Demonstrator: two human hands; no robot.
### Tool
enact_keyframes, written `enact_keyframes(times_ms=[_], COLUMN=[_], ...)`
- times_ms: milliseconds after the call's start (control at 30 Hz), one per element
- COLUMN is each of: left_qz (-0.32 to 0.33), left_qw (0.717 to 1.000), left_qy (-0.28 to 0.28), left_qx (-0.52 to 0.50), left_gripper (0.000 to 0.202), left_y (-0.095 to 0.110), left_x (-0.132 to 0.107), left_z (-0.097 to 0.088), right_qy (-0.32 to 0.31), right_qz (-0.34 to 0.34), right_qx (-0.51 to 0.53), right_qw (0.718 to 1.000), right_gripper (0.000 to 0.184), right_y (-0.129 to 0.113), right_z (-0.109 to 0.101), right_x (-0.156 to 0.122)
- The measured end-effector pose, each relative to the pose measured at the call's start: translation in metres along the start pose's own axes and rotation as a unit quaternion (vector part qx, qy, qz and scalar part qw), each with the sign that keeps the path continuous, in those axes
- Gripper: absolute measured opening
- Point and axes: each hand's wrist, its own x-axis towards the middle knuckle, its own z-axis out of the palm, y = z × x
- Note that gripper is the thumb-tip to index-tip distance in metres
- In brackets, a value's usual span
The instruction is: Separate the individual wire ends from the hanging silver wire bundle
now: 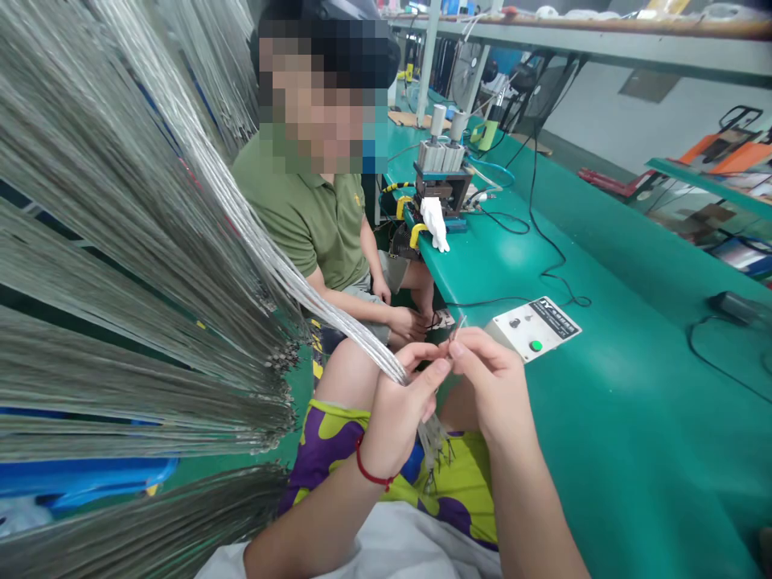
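Wires (338,315), thin and silvery, run as a bundle through my closed left hand (395,414), terminal ends dangling below; my right hand (490,382) pinches one strand (459,328) at its tip.

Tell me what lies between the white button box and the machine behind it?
Head view: green bench, crossed by a thin black cable, between box and machine.

Both forearms angle inward, left grip (398,410) curled closed, right grip (491,386) pinching, fingertips touching.
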Motion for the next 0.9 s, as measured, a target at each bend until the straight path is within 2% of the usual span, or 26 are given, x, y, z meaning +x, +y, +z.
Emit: enact_keyframes(times_ms=[67,167,300,367,467,567,733,833,900], left_qz=[0.029,0.052,0.090,0.096,0.050,0.010,0.014,0.032,0.046], left_qw=[0.998,0.993,0.986,0.985,0.992,0.994,0.990,0.987,0.986], left_qy=[0.039,0.080,0.139,0.145,0.120,0.112,0.133,0.151,0.159], left_qx=[-0.029,-0.063,-0.029,-0.005,-0.003,0.007,0.043,0.043,0.030], left_gripper=[0.024,0.036,0.052,0.057,0.061,0.063,0.065,0.065,0.064], left_y=[0.001,0.001,0.002,0.003,0.006,0.009,0.009,0.011,0.016], left_x=[0.000,-0.002,-0.006,-0.009,-0.018,-0.027,-0.033,-0.029,-0.024], left_z=[-0.005,-0.016,-0.032,-0.039,-0.048,-0.055,-0.057,-0.053,-0.050], right_qy=[0.012,0.020,0.006,-0.001,-0.004,-0.009,-0.023,-0.028,-0.055], right_qz=[0.029,0.076,0.087,0.079,0.073,0.070,0.069,0.065,0.061], right_qx=[0.022,0.053,0.053,0.045,0.039,0.037,0.026,0.023,0.016], right_qw=[0.999,0.996,0.995,0.996,0.997,0.997,0.997,0.997,0.997], right_gripper=[0.020,0.029,0.034,0.033,0.034,0.036,0.032,0.035,0.035], right_y=[0.009,0.023,0.042,0.051,0.063,0.071,0.076,0.069,0.055], right_z=[0.011,0.034,0.066,0.079,0.092,0.098,0.100,0.097,0.091], right_x=[0.019,0.057,0.116,0.141,0.168,0.179,0.176,0.171,0.166])
